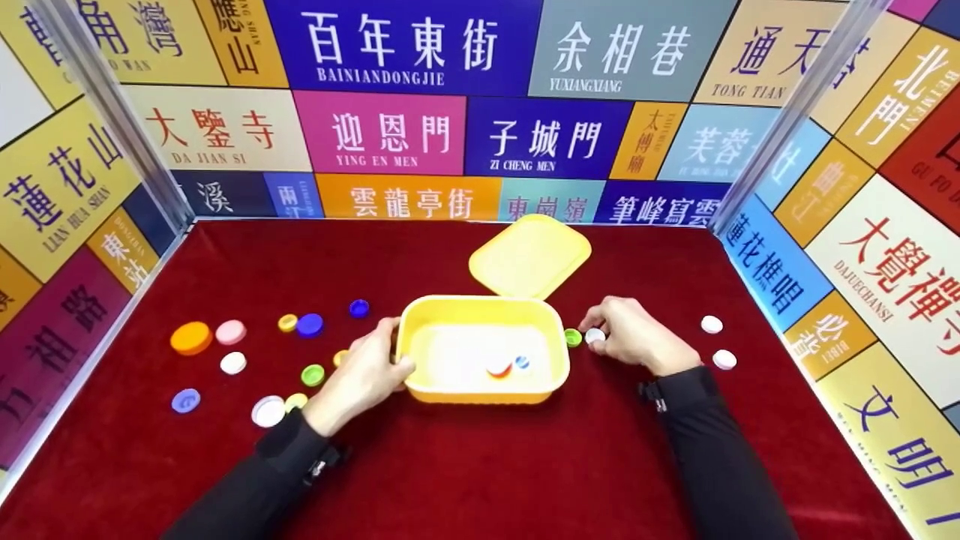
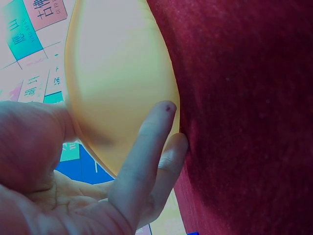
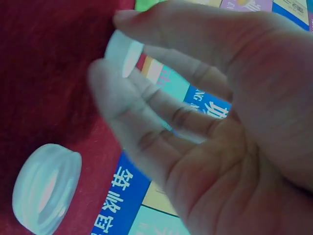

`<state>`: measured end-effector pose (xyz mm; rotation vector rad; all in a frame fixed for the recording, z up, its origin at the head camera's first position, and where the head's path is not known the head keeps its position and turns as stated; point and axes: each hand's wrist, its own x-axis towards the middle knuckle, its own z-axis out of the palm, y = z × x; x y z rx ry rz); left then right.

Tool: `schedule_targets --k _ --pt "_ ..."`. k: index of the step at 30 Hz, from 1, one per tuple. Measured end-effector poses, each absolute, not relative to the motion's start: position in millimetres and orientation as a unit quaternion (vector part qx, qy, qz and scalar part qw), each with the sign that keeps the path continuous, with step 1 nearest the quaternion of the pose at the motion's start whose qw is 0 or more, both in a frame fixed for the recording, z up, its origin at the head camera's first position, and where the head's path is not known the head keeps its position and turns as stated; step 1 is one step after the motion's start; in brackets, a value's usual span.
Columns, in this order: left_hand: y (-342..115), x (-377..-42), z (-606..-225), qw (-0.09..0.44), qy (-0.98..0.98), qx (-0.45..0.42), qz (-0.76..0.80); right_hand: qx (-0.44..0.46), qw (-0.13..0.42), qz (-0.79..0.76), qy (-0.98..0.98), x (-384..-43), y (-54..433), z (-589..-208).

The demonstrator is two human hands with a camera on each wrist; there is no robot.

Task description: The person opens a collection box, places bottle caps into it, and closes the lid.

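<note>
A yellow plastic box (image 1: 480, 396) stands on the red cloth with two bottle caps inside: a red-and-white one (image 1: 499, 370) and a small blue-and-white one (image 1: 522, 362). My left hand (image 1: 364, 375) grips the box's left end, thumb at the rim; the left wrist view shows fingers (image 2: 146, 147) against its outer wall. Right of the box, my right hand (image 1: 634, 334) pinches a white bottle cap (image 3: 122, 51) between thumb and fingertips, low over the cloth. A green cap (image 1: 573, 337) lies between that hand and the box, close to the box's wall.
Behind the box lies its yellow lid (image 1: 531, 256). Several caps are scattered to the left, among them an orange one (image 1: 190, 338), a pink one (image 1: 231, 331) and a blue one (image 1: 309, 325). Two white caps (image 1: 712, 324) lie at right. Printed panels (image 1: 405, 52) border the table.
</note>
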<state>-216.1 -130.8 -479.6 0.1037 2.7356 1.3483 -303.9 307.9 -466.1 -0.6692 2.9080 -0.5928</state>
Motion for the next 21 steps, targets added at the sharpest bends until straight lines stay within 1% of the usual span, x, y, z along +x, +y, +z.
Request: schedule_targets --k 6,9,12,15,21 --pt "-130 -217 -480 0.046 0.898 0.03 0.437 -0.213 0.055 -0.211 0.952 -307 311 -467" --pt "-130 -217 -480 0.046 0.897 0.032 0.438 -0.21 0.043 -0.214 0.953 -307 311 -464" --pt "-130 -217 -480 0.047 0.897 0.031 0.438 -0.214 0.018 -0.219 0.952 -306 310 -458" --pt "-130 -217 -480 0.047 0.898 0.031 0.437 -0.229 -0.02 -0.224 0.947 -303 307 -452" --pt "-130 -218 -481 0.043 0.898 0.032 0.436 -0.261 -0.073 -0.261 0.926 -292 290 -436"
